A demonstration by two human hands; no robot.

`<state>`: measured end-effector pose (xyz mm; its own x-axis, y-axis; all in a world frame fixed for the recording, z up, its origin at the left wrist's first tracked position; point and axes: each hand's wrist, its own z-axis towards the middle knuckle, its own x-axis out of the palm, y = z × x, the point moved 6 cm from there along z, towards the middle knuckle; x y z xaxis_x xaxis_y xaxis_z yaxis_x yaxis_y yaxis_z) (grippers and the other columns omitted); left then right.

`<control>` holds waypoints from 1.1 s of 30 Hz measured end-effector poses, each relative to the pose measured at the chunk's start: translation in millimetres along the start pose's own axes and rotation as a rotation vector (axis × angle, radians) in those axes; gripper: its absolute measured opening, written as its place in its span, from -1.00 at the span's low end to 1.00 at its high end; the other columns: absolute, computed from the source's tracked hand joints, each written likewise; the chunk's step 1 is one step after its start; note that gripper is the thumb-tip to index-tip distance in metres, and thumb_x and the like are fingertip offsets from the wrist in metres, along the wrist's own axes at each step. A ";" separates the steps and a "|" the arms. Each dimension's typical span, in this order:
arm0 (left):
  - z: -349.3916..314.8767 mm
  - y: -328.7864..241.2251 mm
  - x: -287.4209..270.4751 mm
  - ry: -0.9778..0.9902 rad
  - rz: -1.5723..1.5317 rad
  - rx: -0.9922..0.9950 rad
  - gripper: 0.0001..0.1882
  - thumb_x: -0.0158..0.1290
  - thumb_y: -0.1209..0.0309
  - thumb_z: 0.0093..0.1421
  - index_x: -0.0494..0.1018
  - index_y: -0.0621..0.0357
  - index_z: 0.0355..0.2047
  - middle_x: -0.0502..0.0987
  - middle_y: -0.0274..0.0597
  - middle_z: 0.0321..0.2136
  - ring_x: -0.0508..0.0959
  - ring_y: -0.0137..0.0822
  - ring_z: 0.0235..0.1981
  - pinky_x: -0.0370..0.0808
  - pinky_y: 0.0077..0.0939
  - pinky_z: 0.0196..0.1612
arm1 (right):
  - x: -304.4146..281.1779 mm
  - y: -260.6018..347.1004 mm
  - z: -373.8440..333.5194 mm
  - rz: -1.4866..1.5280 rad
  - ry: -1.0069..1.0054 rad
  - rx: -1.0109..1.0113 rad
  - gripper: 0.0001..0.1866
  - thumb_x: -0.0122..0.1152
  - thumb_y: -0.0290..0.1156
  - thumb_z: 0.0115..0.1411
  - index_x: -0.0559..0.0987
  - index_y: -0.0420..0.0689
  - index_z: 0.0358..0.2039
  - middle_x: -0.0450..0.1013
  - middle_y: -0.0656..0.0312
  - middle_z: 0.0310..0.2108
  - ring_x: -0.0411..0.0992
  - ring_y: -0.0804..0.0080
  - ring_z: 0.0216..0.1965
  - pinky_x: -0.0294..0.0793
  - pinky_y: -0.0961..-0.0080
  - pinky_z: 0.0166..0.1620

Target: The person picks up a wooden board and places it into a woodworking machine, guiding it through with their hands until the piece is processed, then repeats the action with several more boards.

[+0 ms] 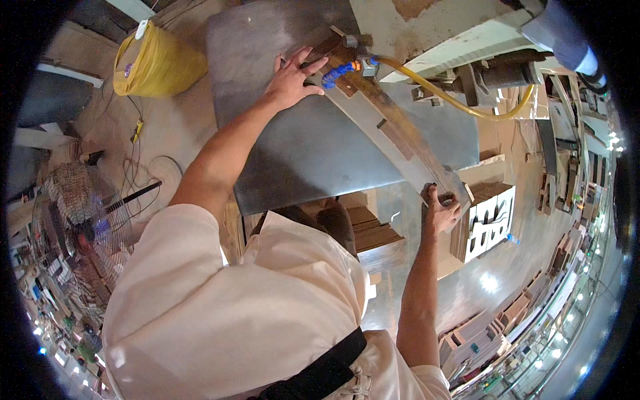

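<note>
A long wooden jig (pixel 393 127), built of layered strips with a pale strip along its left edge, lies slantwise over the grey metal table (pixel 300 160). My left hand (pixel 291 81) is open near its far end, fingers spread and thumb stretched toward it. At the near right end, beyond the table's edge, my right hand (pixel 443 212) is closed around the jig, with a dark knob-like bit showing by the thumb. A blue jointed nozzle (pixel 339 75) points down beside my left fingertips, fed by a yellow hose (pixel 460 105). Whatever lies under my left fingers is hidden.
A heavy machine arm (pixel 460 50) overhangs the table at the upper right. A yellow sack-like bin (pixel 157 63) stands on the floor at the far left, with a caged fan (pixel 80 227) nearer. Stacked brown boards (pixel 373 230) and a cut-out white panel (pixel 492 223) sit below the table.
</note>
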<state>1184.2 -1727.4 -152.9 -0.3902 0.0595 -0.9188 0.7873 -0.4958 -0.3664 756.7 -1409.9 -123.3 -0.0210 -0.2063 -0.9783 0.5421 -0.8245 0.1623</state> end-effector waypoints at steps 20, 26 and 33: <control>2.0 -3.8 -6.6 -0.035 0.004 0.096 -0.19 0.12 -0.11 0.04 0.08 -0.45 0.29 0.00 -0.17 0.31 0.01 -0.17 0.34 -0.15 0.14 0.30 | -10.2 -5.6 -38.7 0.033 -0.017 0.060 -0.06 0.33 0.34 -0.25 0.43 -0.12 0.01 0.24 -0.01 0.13 0.21 -0.05 0.13 0.14 0.06 0.15; 3.6 -1.8 -5.1 -0.017 -0.002 0.086 -0.21 0.12 -0.09 0.06 0.08 -0.44 0.29 0.02 -0.17 0.30 0.00 -0.17 0.34 -0.17 0.12 0.31 | -9.8 -6.4 -45.9 0.029 -0.042 0.094 -0.08 0.34 0.32 -0.26 0.44 -0.09 0.01 0.23 0.02 0.14 0.21 0.00 0.14 0.13 0.09 0.15; 4.7 -4.8 -5.9 0.013 0.009 0.089 -0.20 0.11 -0.08 0.06 0.05 -0.46 0.30 0.02 -0.19 0.30 -0.01 -0.16 0.34 -0.16 0.14 0.31 | -14.0 -7.2 -56.9 0.040 -0.024 0.148 -0.05 0.37 0.33 -0.31 0.44 -0.05 0.03 0.19 0.02 0.18 0.17 -0.08 0.15 0.17 0.02 0.14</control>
<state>1180.5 -1729.5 -145.0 -0.3771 0.0655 -0.9239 0.7450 -0.5711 -0.3446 800.9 -1371.1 -118.1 -0.0231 -0.2522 -0.9674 0.4133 -0.8835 0.2204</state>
